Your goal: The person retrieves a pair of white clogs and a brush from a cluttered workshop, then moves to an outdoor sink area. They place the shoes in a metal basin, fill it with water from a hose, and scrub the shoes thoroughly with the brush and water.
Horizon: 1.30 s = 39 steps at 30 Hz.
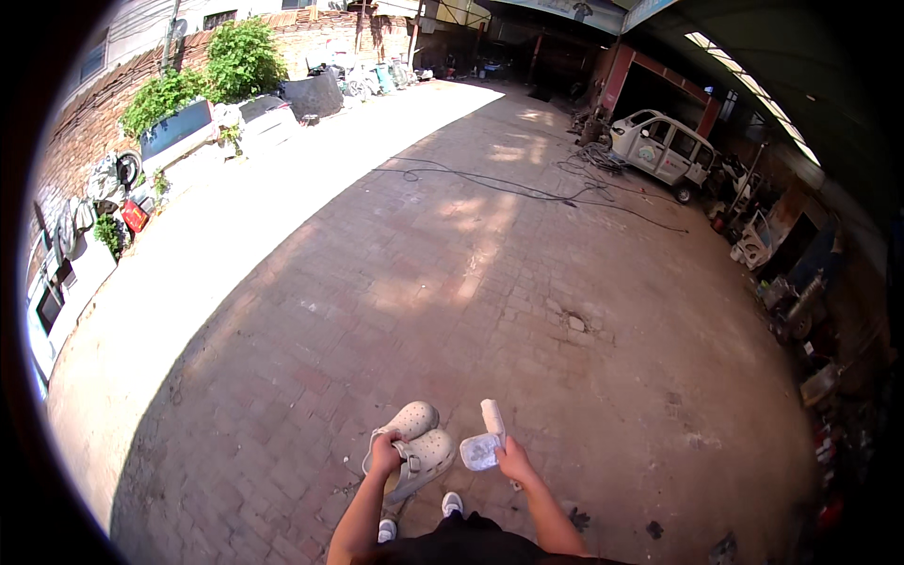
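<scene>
My left hand [385, 455] is closed around the edges of a pair of beige clogs [429, 454] dotted with small holes, held side by side in front of me. To their right, my right hand [514, 460] grips a shallow, whitish, see-through container [478, 453]. A pale, elongated object [492, 415] with a rounded end sticks up from the same hand; it may be a brush, but its kind is not clear. Below the hands, my grey-and-white shoes [452, 504] stand on the paving.
Brick paving [377, 311] spreads ahead, sunlit at left. Dark cables [508, 184] lie across it, and a broken patch [576, 323] shows at right. A small white vehicle [659, 151] is parked far right. Clutter lines the right side; leafy bushes [240, 61] grow by the left wall.
</scene>
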Each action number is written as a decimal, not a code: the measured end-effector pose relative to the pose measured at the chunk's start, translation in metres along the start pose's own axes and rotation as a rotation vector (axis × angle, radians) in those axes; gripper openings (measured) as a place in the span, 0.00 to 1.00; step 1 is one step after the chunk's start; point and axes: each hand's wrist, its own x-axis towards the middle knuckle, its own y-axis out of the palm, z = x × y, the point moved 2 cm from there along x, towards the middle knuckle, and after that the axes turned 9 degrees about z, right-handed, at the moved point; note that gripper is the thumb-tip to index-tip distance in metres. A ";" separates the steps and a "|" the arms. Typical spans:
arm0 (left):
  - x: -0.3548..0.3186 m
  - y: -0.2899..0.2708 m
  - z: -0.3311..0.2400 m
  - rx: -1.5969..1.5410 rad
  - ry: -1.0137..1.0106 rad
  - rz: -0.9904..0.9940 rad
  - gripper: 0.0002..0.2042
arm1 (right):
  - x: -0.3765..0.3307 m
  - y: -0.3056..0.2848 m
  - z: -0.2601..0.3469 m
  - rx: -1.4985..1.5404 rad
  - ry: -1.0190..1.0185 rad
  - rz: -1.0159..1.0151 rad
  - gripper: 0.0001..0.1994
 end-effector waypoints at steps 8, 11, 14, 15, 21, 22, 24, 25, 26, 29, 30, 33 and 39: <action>0.011 0.006 -0.042 0.204 -0.087 -0.119 0.16 | 0.089 0.016 0.017 0.120 -0.182 0.258 0.13; 0.010 -0.005 -0.059 0.282 -0.064 -0.224 0.25 | 0.104 0.007 0.027 0.154 -0.238 0.255 0.12; 0.002 -0.019 -0.056 0.363 -0.123 -0.295 0.25 | 0.120 0.014 0.013 0.157 -0.257 0.250 0.12; -0.003 -0.023 -0.055 0.386 -0.139 -0.301 0.25 | 0.122 0.018 0.001 0.178 -0.257 0.240 0.12; -0.047 -0.058 -0.040 0.741 -0.253 -0.230 0.24 | 0.106 -0.002 -0.006 0.245 -0.153 0.270 0.14; -0.049 -0.065 -0.032 0.809 -0.245 -0.206 0.22 | 0.102 -0.014 -0.001 0.204 -0.121 0.274 0.14; -0.053 -0.077 -0.016 0.932 -0.228 -0.161 0.19 | 0.110 -0.021 -0.016 0.188 -0.115 0.235 0.14; -0.057 -0.083 -0.007 0.967 -0.217 -0.143 0.16 | 0.110 -0.024 -0.023 0.185 -0.112 0.226 0.14; -0.059 -0.089 0.004 1.017 -0.262 -0.130 0.12 | 0.110 -0.027 -0.031 0.188 -0.085 0.203 0.13; -0.074 -0.103 0.031 1.025 -0.421 -0.068 0.07 | 0.116 -0.040 -0.051 0.193 -0.032 0.144 0.13; -0.081 -0.110 0.041 0.984 -0.481 -0.090 0.07 | 0.122 -0.040 -0.063 0.200 -0.035 0.128 0.14; -0.129 -0.128 0.063 0.869 -0.748 -0.066 0.12 | 0.117 -0.050 -0.056 0.119 -0.077 0.121 0.14; -0.214 -0.131 0.082 0.797 -1.006 -0.295 0.12 | 0.143 -0.058 -0.071 0.321 -0.083 0.213 0.13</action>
